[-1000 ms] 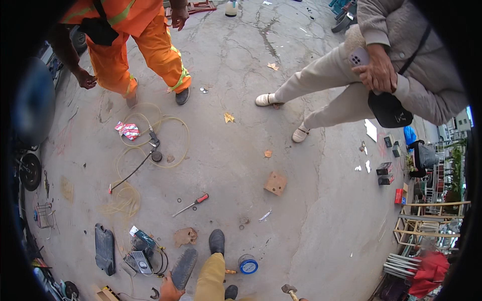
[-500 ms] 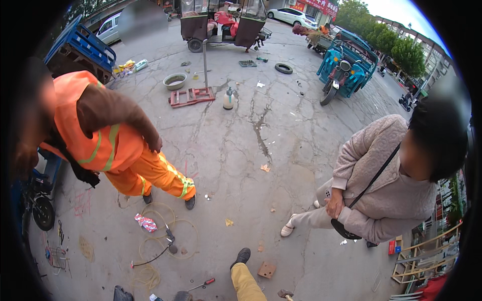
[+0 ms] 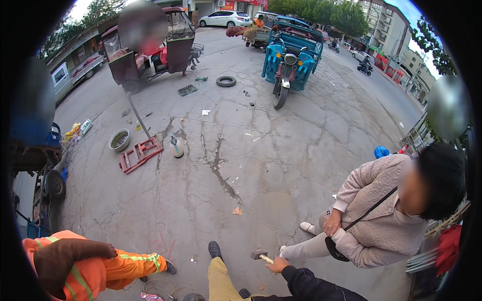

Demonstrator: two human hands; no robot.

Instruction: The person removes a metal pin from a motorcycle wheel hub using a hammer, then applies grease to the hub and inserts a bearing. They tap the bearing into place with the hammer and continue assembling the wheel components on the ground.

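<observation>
My right hand (image 3: 277,265) is closed around the pale handle of a hammer (image 3: 258,254), and my dark-sleeved forearm comes in from the lower right. The hammer's blocky metal head points left, held above the pavement beside my leg in tan trousers (image 3: 221,278). My left hand is out of the picture.
At lower left stands a person in orange workwear (image 3: 83,268); at right, one in a beige jacket (image 3: 374,210). Farther off are a red metal frame (image 3: 141,155), a spray bottle (image 3: 176,146), a basin (image 3: 119,140), a tire (image 3: 226,81) and a blue three-wheeler (image 3: 291,57).
The hammer, only partly showing at the lower edge before, is now higher in view with my right hand on its handle. The view has swung right and up, and I have stepped.
</observation>
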